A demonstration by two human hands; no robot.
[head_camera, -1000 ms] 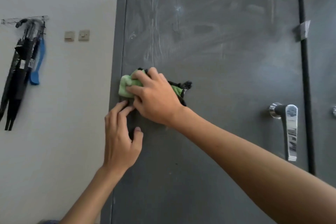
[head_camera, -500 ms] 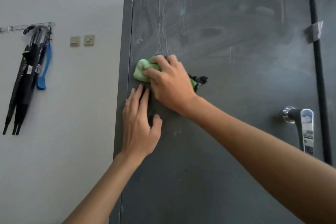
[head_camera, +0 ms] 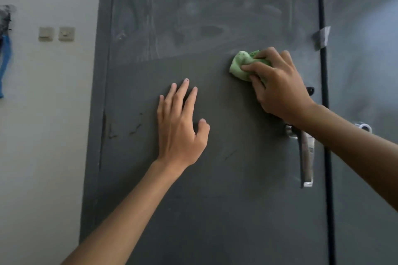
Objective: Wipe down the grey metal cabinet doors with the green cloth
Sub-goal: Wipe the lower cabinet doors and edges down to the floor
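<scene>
The grey metal cabinet door (head_camera: 211, 189) fills most of the view, dusty and streaked in its upper part, darker and cleaner below a slanted line. My right hand (head_camera: 277, 86) grips the bunched green cloth (head_camera: 242, 65) and presses it on the door near its right edge, above the handle. My left hand (head_camera: 181, 127) lies flat on the door with fingers spread, left of and below the cloth. A second grey door (head_camera: 364, 92) stands to the right.
A chrome lever handle (head_camera: 307, 157) hangs below my right wrist. Grey tape (head_camera: 322, 36) sits on the black gap between the doors. On the white wall at left are two switches (head_camera: 56, 34) and blue and black items (head_camera: 4, 49) hanging.
My right hand has swept the cloth from the door's left edge across to its right side, leaving a cleaner band. My left hand has shifted right along the door.
</scene>
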